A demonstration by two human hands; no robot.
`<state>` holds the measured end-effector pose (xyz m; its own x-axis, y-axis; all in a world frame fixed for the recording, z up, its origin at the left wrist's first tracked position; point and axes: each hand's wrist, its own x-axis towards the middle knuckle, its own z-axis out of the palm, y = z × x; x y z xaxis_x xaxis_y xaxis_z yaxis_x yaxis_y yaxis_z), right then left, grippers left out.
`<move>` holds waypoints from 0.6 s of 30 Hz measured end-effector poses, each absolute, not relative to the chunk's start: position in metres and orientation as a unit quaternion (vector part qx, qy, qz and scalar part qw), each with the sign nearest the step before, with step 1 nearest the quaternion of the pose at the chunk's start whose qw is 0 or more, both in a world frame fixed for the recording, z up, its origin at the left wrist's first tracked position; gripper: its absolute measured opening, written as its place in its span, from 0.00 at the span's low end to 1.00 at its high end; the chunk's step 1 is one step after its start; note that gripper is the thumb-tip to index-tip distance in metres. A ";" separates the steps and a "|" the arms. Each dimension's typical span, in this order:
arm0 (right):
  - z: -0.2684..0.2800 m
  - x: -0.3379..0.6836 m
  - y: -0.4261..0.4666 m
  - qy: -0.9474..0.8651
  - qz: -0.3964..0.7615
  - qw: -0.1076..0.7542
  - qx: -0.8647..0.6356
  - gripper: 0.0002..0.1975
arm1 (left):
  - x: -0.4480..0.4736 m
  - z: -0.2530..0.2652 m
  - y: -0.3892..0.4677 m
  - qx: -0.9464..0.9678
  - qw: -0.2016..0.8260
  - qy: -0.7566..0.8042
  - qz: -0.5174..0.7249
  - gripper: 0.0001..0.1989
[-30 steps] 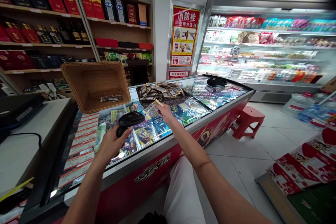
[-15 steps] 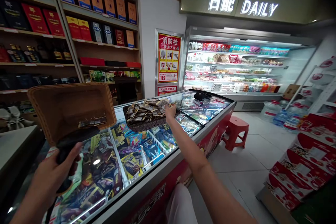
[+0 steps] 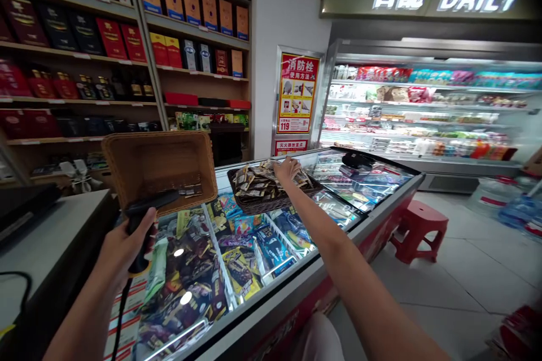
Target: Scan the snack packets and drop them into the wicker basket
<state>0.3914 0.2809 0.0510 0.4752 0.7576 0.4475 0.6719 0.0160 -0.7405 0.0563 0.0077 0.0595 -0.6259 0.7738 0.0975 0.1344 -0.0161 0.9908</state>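
Note:
My left hand [image 3: 131, 242] is wrapped round the handle of a black corded barcode scanner [image 3: 154, 203]. Its head overlaps the lower edge of a tan wicker basket [image 3: 158, 149], tipped so that its inside faces me, with a few small packets [image 3: 190, 190] in it. A dark woven basket [image 3: 262, 203] full of small brown and gold packets [image 3: 254, 179] rests on the glass top of the chest freezer [image 3: 292, 276]. Over these packets lies my right hand [image 3: 288, 169], its fingers apart; whether they touch a single packet is hidden.
Under the glass lie bagged ice creams [image 3: 182, 271]. A black object [image 3: 358, 161] rests on the freezer's far end. A red stool [image 3: 421, 231] stands to the right, a counter [image 3: 55, 237] to the left. Shelves of boxes [image 3: 190, 3] and a lit refrigerated case [image 3: 419, 104] line the back.
The view has swung left, so things sit further right. My right hand has shifted from near the dark basket's right end inward over the packets. My left hand keeps hold of the scanner.

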 end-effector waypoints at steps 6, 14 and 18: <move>0.054 0.266 0.252 -0.724 -0.037 0.495 -0.479 0.17 | 0.047 0.029 0.010 0.273 0.238 0.662 0.656 0.24; -0.004 0.078 0.258 -0.707 0.273 0.388 -0.525 0.12 | 0.045 0.008 0.009 0.271 0.187 0.659 0.676 0.26; -0.019 0.059 0.270 -0.688 0.307 0.396 -0.526 0.20 | 0.045 0.002 0.011 0.283 0.205 0.654 0.671 0.27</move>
